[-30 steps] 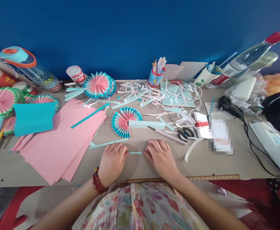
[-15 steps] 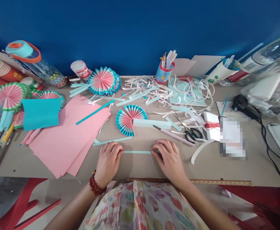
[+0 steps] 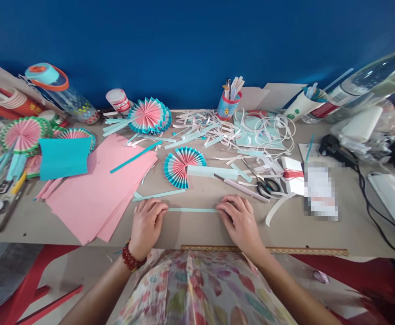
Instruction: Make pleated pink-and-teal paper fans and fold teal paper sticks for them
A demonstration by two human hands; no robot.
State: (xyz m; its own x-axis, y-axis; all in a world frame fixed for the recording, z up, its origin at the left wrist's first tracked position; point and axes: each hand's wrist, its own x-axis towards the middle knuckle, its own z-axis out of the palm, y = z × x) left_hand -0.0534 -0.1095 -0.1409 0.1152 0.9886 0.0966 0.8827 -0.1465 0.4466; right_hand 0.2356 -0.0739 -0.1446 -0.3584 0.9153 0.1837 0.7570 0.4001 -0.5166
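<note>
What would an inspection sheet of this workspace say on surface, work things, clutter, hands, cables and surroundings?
Surface: grey-brown table, heavily strewn.
Work things: narrow pale blue strip, lying straight between the hands; pleated fan beyond it.
Clutter: paper scraps, pink sheets, scissors.
Hands: left hand and right hand at opposite ends of the strip, fingers closed on it.
Cables: black cable at right, running toward the near edge.
Surroundings: blue wall behind.

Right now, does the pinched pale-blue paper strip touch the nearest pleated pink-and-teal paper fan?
Apart: the head view shows grey tabletop between strip and fan.
</note>
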